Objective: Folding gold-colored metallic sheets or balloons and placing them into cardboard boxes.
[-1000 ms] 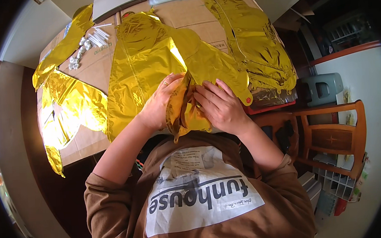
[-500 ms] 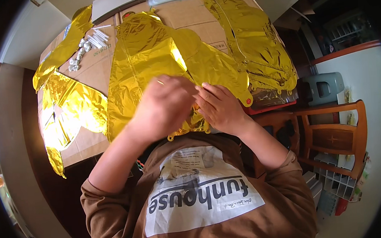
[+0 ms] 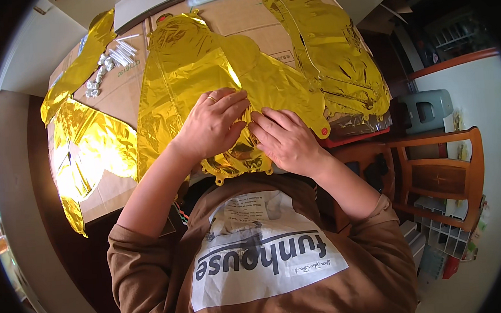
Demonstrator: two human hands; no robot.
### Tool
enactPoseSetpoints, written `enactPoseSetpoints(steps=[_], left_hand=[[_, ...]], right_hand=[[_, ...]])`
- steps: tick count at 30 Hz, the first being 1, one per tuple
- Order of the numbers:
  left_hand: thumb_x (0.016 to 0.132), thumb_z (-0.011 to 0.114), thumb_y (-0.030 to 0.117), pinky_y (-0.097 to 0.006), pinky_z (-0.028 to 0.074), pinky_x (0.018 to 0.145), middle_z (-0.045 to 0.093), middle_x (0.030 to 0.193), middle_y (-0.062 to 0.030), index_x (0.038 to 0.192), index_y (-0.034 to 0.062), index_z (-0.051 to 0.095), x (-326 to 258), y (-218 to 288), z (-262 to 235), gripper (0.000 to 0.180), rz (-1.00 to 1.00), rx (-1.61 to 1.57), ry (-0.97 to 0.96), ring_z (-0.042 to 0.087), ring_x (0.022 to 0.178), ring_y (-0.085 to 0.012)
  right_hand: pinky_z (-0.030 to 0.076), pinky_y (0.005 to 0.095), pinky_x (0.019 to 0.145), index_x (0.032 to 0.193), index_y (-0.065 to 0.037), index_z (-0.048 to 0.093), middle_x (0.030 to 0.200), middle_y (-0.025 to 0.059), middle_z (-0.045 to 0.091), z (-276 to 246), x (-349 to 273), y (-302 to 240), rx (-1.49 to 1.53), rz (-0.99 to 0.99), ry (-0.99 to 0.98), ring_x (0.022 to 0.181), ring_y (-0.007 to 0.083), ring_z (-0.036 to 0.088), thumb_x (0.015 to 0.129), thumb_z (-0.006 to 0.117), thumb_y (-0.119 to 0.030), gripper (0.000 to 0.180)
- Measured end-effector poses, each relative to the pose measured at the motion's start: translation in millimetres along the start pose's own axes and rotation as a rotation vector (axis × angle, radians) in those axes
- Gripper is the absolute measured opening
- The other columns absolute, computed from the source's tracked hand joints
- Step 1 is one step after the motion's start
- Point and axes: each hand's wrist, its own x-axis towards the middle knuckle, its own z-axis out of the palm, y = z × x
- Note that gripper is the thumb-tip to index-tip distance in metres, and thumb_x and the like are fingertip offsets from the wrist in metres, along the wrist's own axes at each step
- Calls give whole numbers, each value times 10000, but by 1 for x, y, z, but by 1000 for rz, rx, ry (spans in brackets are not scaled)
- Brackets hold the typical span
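Gold foil covered most of the desk [image 3: 15, 67], which was lined with flattened brown cardboard [image 3: 254, 24], and the largest risk lay in that slick, crinkled spread: the big foil balloon [image 3: 199, 68] in the middle lay flat and uninflated, its near edge hanging over the desk's front toward the person's brown sweatshirt [image 3: 259, 293], so a careless tug could have dragged the whole sheet off or creased a seam. To its right another gold foil piece [image 3: 330, 54] lay overlapping a dark tray-like edge, and on the left a third foil shape [image 3: 89, 149] drooped over the cardboard's side; either could have slid to the floor if the middle one were pulled, since they lay just beside it. Both hands pressed down on the balloon's near part, the left hand [image 3: 211, 124] spread flat with fingers extended, wearing a ring that might have snagged or scratched the thin film, and the right hand [image 3: 287, 140] laid flat beside it, fingertips touching the left's; neither was clenched, and I could not tell whether a fold was pinched underneath. Too hard a press might have split the foil. The small white plastic pieces [image 3: 107, 65] at the far left could have been scattered by a shifting sheet.
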Motion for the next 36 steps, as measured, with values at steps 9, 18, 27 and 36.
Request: enactPoseSetpoints(steps=[9,18,27,36], left_hand=[[844,742,122,-466,483,1019,651,1322,-138,1233,24,677,-4,-1,3,406,-31,-63,-4,597,1219,-360],[847,741,142,-471,479,1024,658,1313,-143,1234,24,684,-4,-2,4,408,-28,-72,-1,599,1215,-362],[840,750,144,-467,478,1029,663,1306,-146,1226,31,689,-6,-4,3,407,-36,-84,-1,599,1224,-355],[845,754,150,-458,474,1041,662,1307,-141,1223,45,694,-6,-3,2,397,-49,-95,-7,604,1216,-342]], right_hand=[[448,458,1087,1245,-10,677,1371,145,633,-13,-28,19,87,-127,80,1284,308,585,880,634,-100,378],[423,471,1125,1213,-62,723,1306,93,677,10,-20,16,-131,-196,205,1235,259,623,968,602,-196,304],[484,441,1055,1085,-59,759,1190,89,737,4,-29,12,-47,-245,230,1130,236,693,936,644,-165,216],[490,429,1053,1086,-37,755,1163,96,740,-4,-29,9,-3,-253,177,1118,237,693,944,618,-139,223]])
